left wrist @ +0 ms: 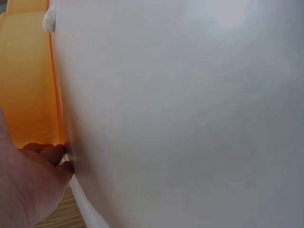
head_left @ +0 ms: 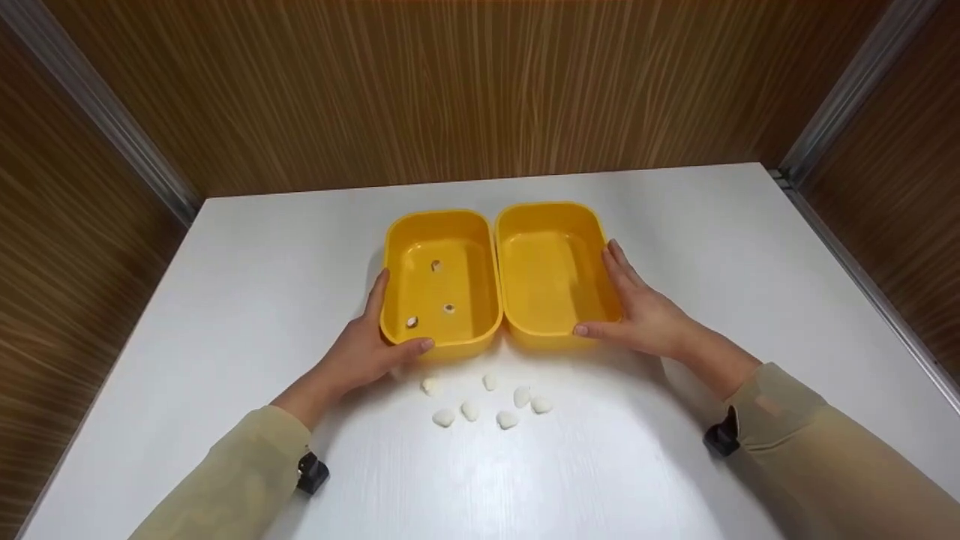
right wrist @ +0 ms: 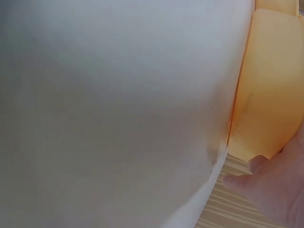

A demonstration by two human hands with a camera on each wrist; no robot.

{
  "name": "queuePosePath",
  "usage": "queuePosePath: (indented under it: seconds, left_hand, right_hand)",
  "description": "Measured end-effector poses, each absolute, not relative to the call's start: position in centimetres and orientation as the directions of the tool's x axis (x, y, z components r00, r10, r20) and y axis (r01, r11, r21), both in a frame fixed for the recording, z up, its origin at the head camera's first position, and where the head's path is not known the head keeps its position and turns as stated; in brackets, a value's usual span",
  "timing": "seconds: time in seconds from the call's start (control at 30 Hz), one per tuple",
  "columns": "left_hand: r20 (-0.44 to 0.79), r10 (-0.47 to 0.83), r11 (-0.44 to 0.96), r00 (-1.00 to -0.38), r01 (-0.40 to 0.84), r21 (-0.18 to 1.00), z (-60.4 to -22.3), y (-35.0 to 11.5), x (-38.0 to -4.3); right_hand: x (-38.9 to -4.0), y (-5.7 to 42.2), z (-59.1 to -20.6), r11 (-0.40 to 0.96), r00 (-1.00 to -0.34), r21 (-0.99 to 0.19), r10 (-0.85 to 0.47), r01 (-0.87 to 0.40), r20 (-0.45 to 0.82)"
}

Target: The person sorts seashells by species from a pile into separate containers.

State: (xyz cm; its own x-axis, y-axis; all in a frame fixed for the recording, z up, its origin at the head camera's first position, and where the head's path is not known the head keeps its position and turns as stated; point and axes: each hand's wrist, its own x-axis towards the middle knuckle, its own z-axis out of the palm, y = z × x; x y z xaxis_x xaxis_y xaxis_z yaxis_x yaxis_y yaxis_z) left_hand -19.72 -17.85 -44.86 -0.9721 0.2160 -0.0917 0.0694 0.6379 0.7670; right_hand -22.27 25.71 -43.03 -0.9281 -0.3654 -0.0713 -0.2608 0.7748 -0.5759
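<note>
Two yellow plastic bins stand side by side on the white table, long sides together. My left hand (head_left: 360, 352) holds the left bin (head_left: 480, 341) by its near left corner, thumb along the front rim and fingers against the outer side. In the left wrist view, its fingertips (left wrist: 57, 154) curl low by the bin wall. The right bin (head_left: 551, 289) is bare inside; my right hand (head_left: 645, 315) holds its near right corner, thumb at the front rim and fingers along the side. Inside the left bin lie three small brown-and-white pieces (head_left: 448, 308).
Several small white, shell-like pieces (head_left: 507, 420) lie scattered on the table (head_left: 247, 300) in front of the bins. A wood-grain panel (head_left: 480, 90) rises behind the table, with more panels at both sides.
</note>
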Motion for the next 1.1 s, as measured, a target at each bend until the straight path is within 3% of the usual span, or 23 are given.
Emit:
queuePosePath:
  seconds: [0.43,0.73,1.1]
  left_hand:
    - [-0.046,0.225,0.652,-0.973,0.115,0.749,-42.5,-19.5,-19.7]
    - [0.142,0.167,0.607,-0.976,0.215,0.765,-40.7,-21.5,-17.4]
    - [0.361,0.211,0.560,-0.908,0.415,0.717,-40.2,-20.8,-14.2]
  right_hand:
    - [-22.6,26.0,-43.2,0.761,-0.931,-0.597,-0.359,-0.255,-0.061]
    - [-22.8,26.1,-43.4,0.750,-0.933,-0.614,-0.356,-0.246,-0.061]
    - [-22.7,26.1,-43.5,0.734,-0.930,-0.630,-0.364,-0.255,-0.048]
